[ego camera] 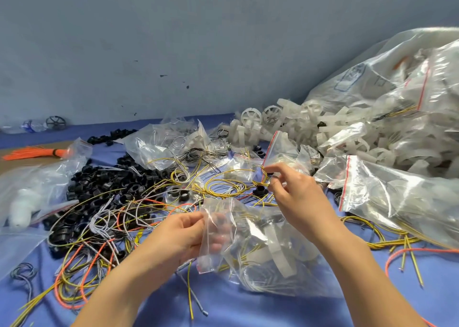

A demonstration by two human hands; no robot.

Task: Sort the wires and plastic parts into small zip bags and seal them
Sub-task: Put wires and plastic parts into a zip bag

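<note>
My left hand (185, 234) grips the edge of a small clear zip bag (218, 232), held up over the blue cloth. My right hand (290, 190) reaches past it and pinches a coil of yellow wire (223, 185) near a small black plastic ring (260, 189). Loose yellow, orange and grey wires (99, 232) lie tangled at the left. A heap of black plastic rings (104, 180) sits behind them. White plastic wheels (273, 123) are piled at the back right.
A large clear sack of filled bags (397, 98) takes up the right side. Small red-striped zip bags (367, 192) lie around my hands. An orange wire bundle (32, 152) and a plastic bottle (29, 126) sit far left by the blue wall.
</note>
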